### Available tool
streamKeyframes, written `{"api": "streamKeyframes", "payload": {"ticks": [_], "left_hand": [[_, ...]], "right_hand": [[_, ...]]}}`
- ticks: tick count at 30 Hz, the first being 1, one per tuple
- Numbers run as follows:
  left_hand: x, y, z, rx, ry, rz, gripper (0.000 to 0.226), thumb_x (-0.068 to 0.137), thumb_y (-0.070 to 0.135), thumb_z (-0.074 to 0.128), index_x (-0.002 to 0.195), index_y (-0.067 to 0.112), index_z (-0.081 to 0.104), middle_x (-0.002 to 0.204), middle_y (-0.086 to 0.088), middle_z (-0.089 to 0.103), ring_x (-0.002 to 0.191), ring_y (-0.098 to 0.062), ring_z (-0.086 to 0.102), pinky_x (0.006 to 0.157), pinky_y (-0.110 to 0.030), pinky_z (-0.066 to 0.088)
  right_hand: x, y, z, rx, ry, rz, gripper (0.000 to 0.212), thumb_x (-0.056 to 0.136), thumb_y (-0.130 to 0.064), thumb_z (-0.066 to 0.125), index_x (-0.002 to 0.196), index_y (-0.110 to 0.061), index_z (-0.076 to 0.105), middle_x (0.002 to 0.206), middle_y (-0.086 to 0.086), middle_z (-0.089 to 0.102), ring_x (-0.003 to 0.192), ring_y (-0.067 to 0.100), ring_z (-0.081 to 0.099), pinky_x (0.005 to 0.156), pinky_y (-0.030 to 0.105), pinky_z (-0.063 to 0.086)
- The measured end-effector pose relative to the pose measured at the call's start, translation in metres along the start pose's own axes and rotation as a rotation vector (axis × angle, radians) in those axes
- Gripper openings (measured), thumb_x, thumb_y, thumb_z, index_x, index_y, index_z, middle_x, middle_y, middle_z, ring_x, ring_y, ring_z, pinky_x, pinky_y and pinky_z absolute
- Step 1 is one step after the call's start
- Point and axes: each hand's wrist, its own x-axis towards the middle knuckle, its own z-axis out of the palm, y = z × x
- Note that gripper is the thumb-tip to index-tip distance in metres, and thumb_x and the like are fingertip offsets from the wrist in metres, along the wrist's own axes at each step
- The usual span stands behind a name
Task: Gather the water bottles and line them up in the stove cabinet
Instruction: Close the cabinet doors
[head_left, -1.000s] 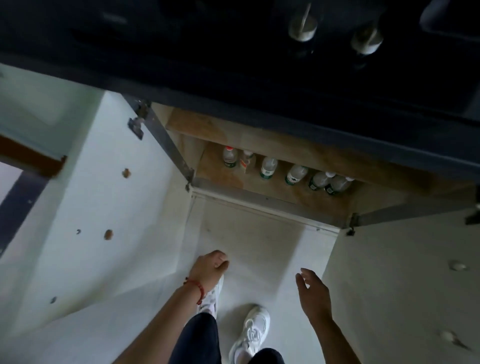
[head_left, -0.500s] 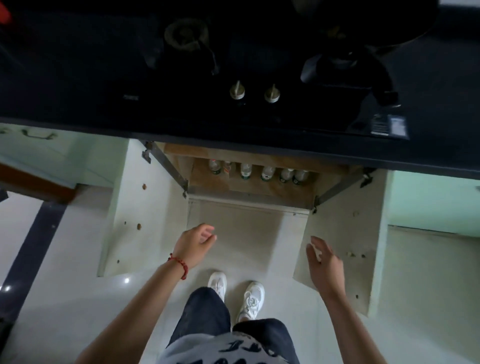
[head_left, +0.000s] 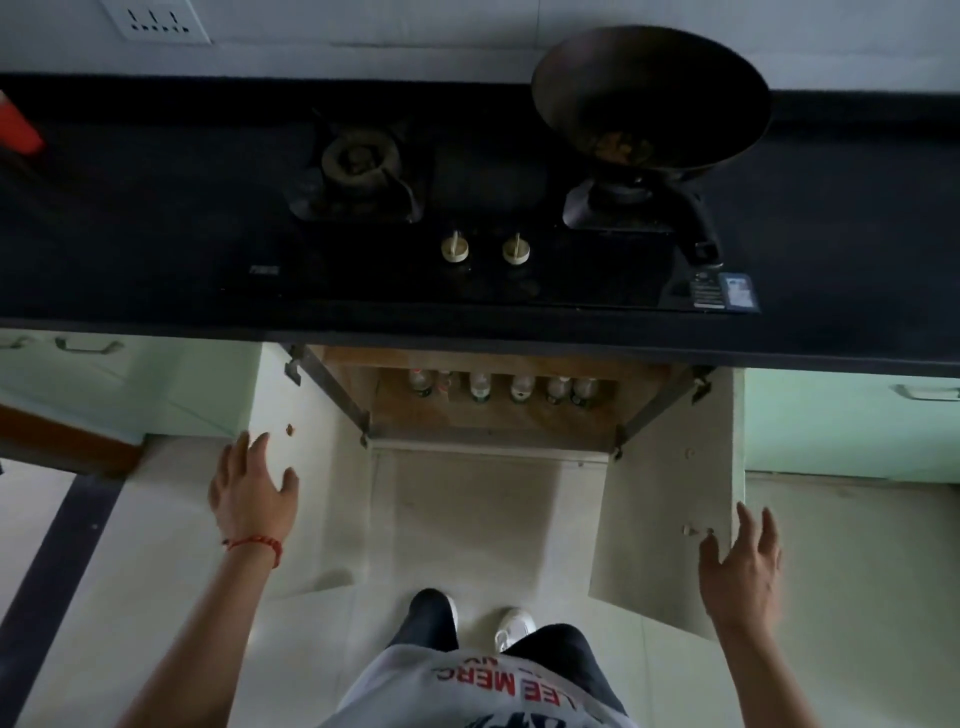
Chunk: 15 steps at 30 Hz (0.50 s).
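Note:
Several clear water bottles stand in a row at the back of the open stove cabinet, under the black counter. Both white doors hang open: the left door and the right door. My left hand is spread, fingers straight, at the left door's inner face near its outer edge. My right hand is spread too, at the outer edge of the right door. Neither hand holds anything. Whether they touch the doors is unclear.
A black gas hob with two knobs sits above the cabinet, with a dark wok on its right burner. Pale green cabinet fronts flank the opening. My feet stand on the light floor in front.
My view has risen and pulled back from the cabinet, so the hob and wok show. Both hands have spread apart and opened out to the two doors.

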Motion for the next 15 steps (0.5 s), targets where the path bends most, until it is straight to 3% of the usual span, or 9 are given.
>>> {"api": "streamKeyframes", "payload": {"ticks": [2, 8, 12, 15], "left_hand": [[-0.003, -0.016, 0.002, 0.005, -0.035, -0.08, 0.061, 0.079, 0.009, 0.062, 0.135, 0.008, 0.038, 0.148, -0.018, 0.034, 0.137, -0.037, 0.027, 0.107, -0.054, 0.03], [-0.015, -0.041, 0.016, -0.066, -0.168, -0.209, 0.064, 0.084, 0.007, 0.055, 0.141, 0.007, 0.027, 0.15, -0.021, 0.026, 0.134, -0.042, 0.03, 0.107, -0.053, 0.034], [-0.012, -0.053, 0.019, -0.076, -0.126, -0.298, 0.062, 0.083, 0.002, 0.052, 0.14, 0.006, 0.028, 0.145, -0.024, 0.033, 0.13, -0.043, 0.034, 0.105, -0.056, 0.036], [-0.011, -0.06, 0.02, -0.092, -0.164, -0.411, 0.048, 0.084, 0.002, 0.046, 0.131, 0.005, 0.038, 0.129, -0.03, 0.048, 0.116, -0.046, 0.049, 0.096, -0.054, 0.043]], "right_hand": [[0.0, -0.001, 0.003, 0.052, -0.051, 0.06, 0.058, 0.085, -0.008, 0.055, 0.139, -0.005, 0.034, 0.151, 0.022, 0.024, 0.132, 0.044, 0.032, 0.101, 0.052, 0.036], [-0.004, -0.006, 0.012, 0.071, -0.057, 0.095, 0.059, 0.083, -0.001, 0.055, 0.138, -0.002, 0.033, 0.146, 0.024, 0.03, 0.129, 0.044, 0.035, 0.101, 0.049, 0.036], [-0.004, -0.011, 0.013, 0.114, -0.052, 0.174, 0.062, 0.084, -0.001, 0.051, 0.14, 0.001, 0.026, 0.141, 0.028, 0.035, 0.127, 0.045, 0.036, 0.103, 0.049, 0.033], [-0.005, -0.015, 0.013, 0.094, -0.083, 0.265, 0.052, 0.085, -0.005, 0.045, 0.135, 0.005, 0.031, 0.13, 0.034, 0.046, 0.117, 0.049, 0.045, 0.095, 0.048, 0.038]]}}
